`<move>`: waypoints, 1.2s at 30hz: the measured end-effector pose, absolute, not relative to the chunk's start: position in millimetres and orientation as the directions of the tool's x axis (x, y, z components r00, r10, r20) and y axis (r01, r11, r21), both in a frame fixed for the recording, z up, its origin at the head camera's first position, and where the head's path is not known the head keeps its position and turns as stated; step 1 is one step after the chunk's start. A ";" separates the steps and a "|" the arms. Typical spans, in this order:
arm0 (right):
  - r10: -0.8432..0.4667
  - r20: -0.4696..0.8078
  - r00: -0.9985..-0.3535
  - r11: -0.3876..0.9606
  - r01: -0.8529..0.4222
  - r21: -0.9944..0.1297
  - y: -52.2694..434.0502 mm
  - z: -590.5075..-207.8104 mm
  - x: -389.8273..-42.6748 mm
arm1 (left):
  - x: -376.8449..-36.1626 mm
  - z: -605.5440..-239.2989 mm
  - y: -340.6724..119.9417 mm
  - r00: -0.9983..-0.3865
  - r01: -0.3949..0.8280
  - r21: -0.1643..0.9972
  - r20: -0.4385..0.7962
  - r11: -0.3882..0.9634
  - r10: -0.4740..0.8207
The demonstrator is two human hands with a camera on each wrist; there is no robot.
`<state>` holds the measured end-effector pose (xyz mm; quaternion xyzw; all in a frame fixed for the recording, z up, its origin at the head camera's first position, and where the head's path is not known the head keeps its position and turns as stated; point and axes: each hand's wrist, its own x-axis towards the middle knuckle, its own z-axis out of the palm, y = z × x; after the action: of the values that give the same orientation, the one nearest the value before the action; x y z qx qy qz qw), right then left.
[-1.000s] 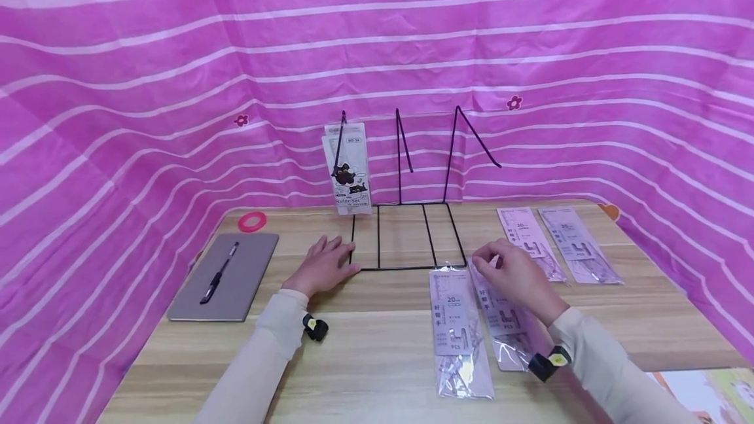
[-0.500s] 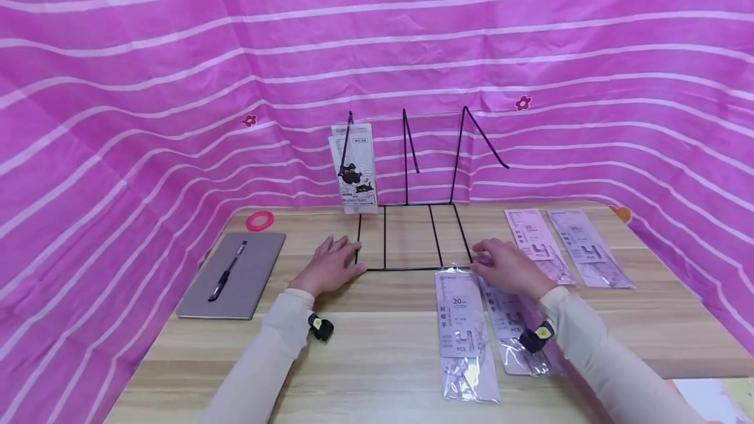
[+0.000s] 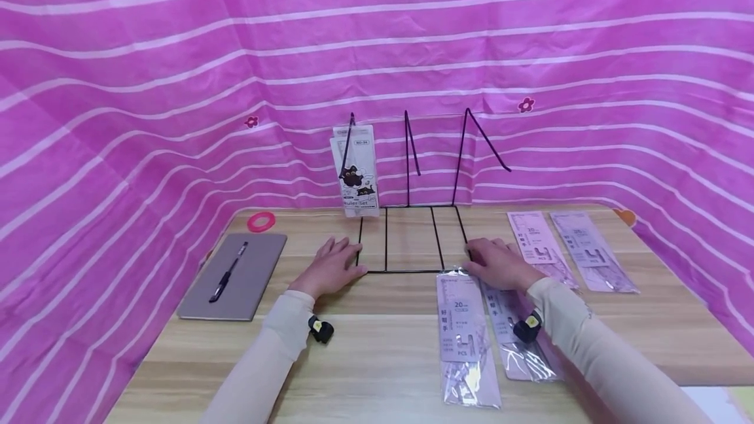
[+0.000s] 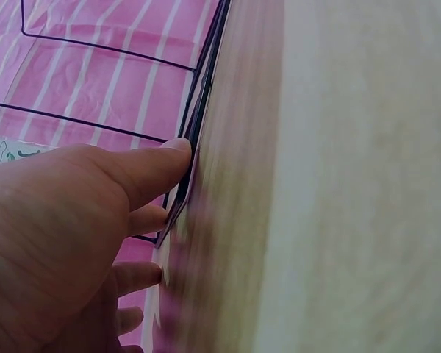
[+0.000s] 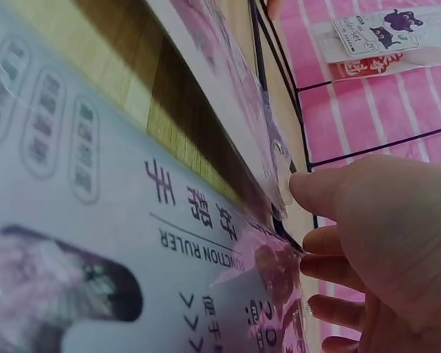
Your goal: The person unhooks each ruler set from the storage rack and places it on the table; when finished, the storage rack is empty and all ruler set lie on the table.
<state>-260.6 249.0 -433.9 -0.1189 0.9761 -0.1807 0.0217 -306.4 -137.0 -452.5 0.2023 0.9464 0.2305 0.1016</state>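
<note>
A black wire display rack [image 3: 409, 271] with three upright hooks stands at the back middle of the table. My left hand [image 3: 330, 269] rests at its front left corner, fingers fairly straight; in the left wrist view the thumb tip touches the wire [image 4: 195, 121]. My right hand [image 3: 499, 264] lies at the front right corner, fingers loosely bent, thumb tip right by the frame. Beneath the right hand and wrist lies a bagged ruler set [image 3: 505, 332], partly hidden. Another bagged ruler set [image 3: 461, 319] lies beside it, its top at the rack's front wire.
On the rack's left hook hang white ruler-set packs [image 3: 360, 162] with black cats. Two more bagged ruler sets [image 3: 533, 237] lie at the back right. To the left are a grey notebook [image 3: 259, 280] with a black pen [image 3: 226, 273] on it and a pink ring [image 3: 261, 221].
My right hand has moved from above the right-hand bagged ruler set up and leftward to the rack's front right corner. The left hand stays at the left corner. The view shifted slightly.
</note>
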 end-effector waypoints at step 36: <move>-0.242 0.016 -0.970 0.895 -0.230 -0.383 256.6 -445.9 -264.5 | -363.2 -405.9 -132.5 -0.927 0.372 0.812 0.351 0.450 0.133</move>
<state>-264.5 256.6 -445.9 -0.1213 0.9732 -0.1948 0.0159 -363.2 -132.5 -405.9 0.1496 0.8433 0.5024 -0.1187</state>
